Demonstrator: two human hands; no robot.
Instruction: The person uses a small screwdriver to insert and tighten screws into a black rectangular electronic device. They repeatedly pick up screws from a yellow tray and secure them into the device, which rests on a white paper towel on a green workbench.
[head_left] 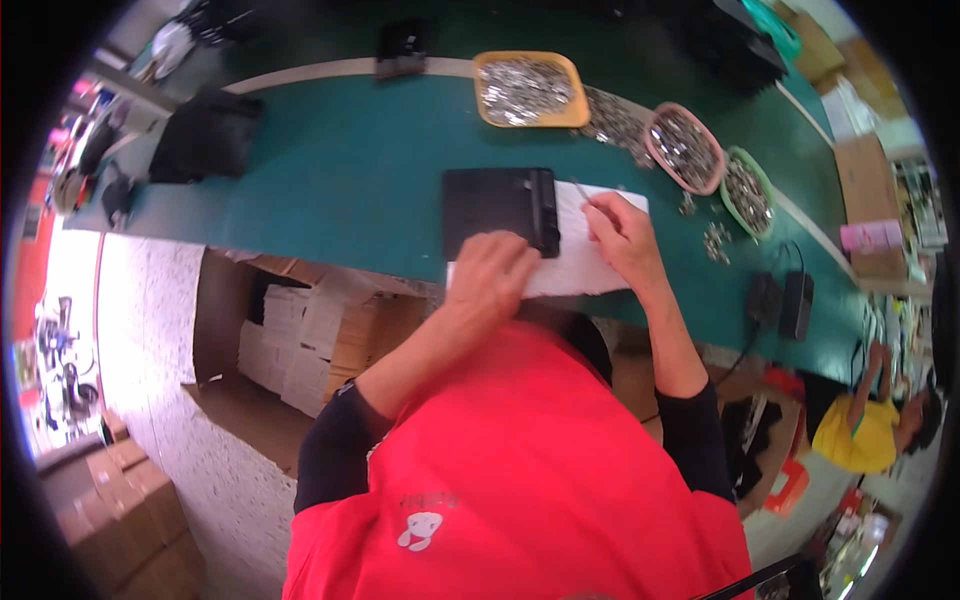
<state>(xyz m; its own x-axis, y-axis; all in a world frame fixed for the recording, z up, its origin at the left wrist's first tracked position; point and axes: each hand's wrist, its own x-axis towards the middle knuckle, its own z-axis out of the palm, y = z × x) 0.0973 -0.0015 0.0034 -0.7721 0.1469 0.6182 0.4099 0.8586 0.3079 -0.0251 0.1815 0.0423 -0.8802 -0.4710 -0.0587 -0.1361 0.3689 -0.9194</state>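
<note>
On the green table lies a flat black case [490, 205] with a raised black bar along its right side. White paper or cloth [590, 265] is spread beneath it and to its right. My left hand [490, 272] rests on the near edge of the case, its fingers laid over it and slightly blurred; its thumb is hidden. To the right of the bar, my right hand [624, 238] is closed in a pinch above the white sheet. A thin metal piece [581, 190] sticks out from its fingertips, too small to make out exactly.
Small metal parts fill a yellow tray [528, 88], a pink basket [684, 148] and a green basket [748, 192]; more lie loose [615, 124]. A black adapter [796, 304] sits right. An open carton [290, 345] stands below the left edge. A person in yellow [862, 436] is far right.
</note>
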